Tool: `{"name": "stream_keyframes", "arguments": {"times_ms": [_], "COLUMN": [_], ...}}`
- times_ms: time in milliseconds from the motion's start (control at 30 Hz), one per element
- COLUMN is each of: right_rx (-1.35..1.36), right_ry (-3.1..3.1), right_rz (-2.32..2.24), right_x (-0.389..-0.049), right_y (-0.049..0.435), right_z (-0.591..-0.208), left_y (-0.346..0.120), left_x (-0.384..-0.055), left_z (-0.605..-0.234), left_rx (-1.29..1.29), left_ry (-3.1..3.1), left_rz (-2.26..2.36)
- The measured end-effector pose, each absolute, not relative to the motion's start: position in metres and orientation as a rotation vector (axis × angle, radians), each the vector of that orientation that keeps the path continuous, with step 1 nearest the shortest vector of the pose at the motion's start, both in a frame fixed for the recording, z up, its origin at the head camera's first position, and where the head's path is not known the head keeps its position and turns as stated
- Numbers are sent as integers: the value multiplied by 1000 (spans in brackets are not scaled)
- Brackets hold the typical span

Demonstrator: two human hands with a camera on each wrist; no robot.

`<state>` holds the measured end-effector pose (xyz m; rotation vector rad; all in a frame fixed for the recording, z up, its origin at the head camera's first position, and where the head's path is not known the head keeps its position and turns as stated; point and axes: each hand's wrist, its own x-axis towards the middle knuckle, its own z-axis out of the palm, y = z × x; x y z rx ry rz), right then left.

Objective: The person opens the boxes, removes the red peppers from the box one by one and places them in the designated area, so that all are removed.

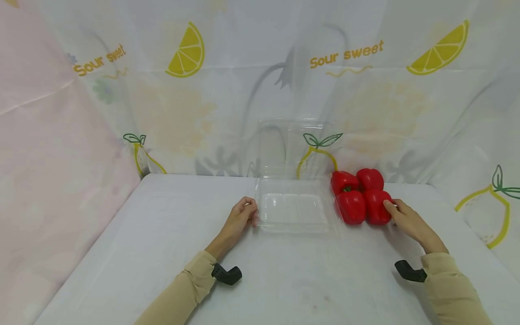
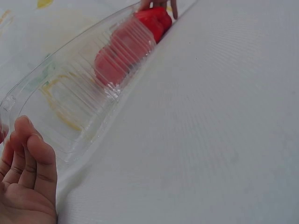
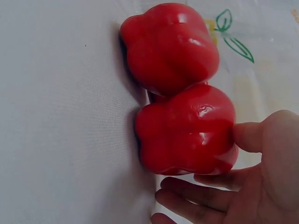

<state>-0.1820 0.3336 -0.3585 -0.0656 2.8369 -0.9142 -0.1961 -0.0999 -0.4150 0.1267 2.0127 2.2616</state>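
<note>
Several red bell peppers sit in a tight cluster right of a clear plastic clamshell box (image 1: 294,208), its lid (image 1: 274,146) standing up at the back. My right hand (image 1: 408,221) grips the near right pepper (image 1: 377,210). In the right wrist view, the thumb (image 3: 250,136) presses on that pepper (image 3: 187,135), with the fingers along its far side. Another pepper (image 3: 170,49) touches it. At the box's left rim is my left hand (image 1: 241,214), fingers bent and fingertips at the edge. The left wrist view shows the left hand (image 2: 28,179) beside the box wall (image 2: 77,126).
A white cloth (image 1: 260,275) covers the table. Behind it hangs a curtain (image 1: 243,90) printed with lemons, and a pinkish curtain (image 1: 53,180) hangs on the left. Both wrists carry a black device (image 1: 227,274).
</note>
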Motion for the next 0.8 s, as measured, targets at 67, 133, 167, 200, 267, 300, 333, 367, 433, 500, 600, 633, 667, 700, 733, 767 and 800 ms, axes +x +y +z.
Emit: {"name": "stream_keyframes", "arguments": {"times_ms": [67, 133, 167, 200, 267, 300, 333, 367, 433, 500, 600, 633, 667, 700, 733, 767, 800], "right_rx": [-68, -69, -66, -67, -65, -63, -61, -60, -56, -52, -10, 11, 32, 59, 78, 94, 101], "right_ry": [2839, 2841, 2845, 2850, 2856, 2857, 2863, 2871, 2902, 2958, 3070, 3101, 3129, 3151, 3171, 3188, 3204], "right_rz": [-912, -906, -901, -900, -899, -902, -907, -917, -937, -977, -1050, -1079, -1109, -1139, -1166, -1193, -1219], "right_x": [-181, -181, -181, -181, -180, -180, -180, -179, -179, -178, -176, -176, -175, -174, -174, -173, -172], "right_y": [334, 334, 335, 335, 337, 337, 338, 339, 339, 339, 338, 338, 338, 337, 337, 336, 336], "right_z": [-359, -360, -360, -360, -360, -359, -359, -359, -358, -359, -361, -361, -361, -360, -360, -360, -359], "left_y": [-100, -101, -101, -101, -101, -101, -101, -100, -100, -100, -99, -98, -98, -98, -98, -98, -98], "left_x": [-195, -195, -195, -194, -194, -194, -194, -194, -194, -193, -192, -191, -190, -190, -189, -188, -188], "left_z": [-416, -416, -416, -416, -415, -415, -414, -414, -413, -413, -414, -414, -414, -414, -414, -414, -415], "left_rx": [126, 128, 132, 136, 139, 141, 142, 141, 135, 125, 107, 99, 89, 77, 67, 56, 47], "left_ry": [2011, 2009, 2008, 2008, 2007, 2006, 2004, 2004, 2001, 2009, 2025, 2034, 2043, 2051, 2064, 2073, 2083], "left_rz": [2257, 2255, 2254, 2256, 2257, 2258, 2260, 2262, 2265, 2264, 2254, 2249, 2244, 2238, 2228, 2222, 2215]}}
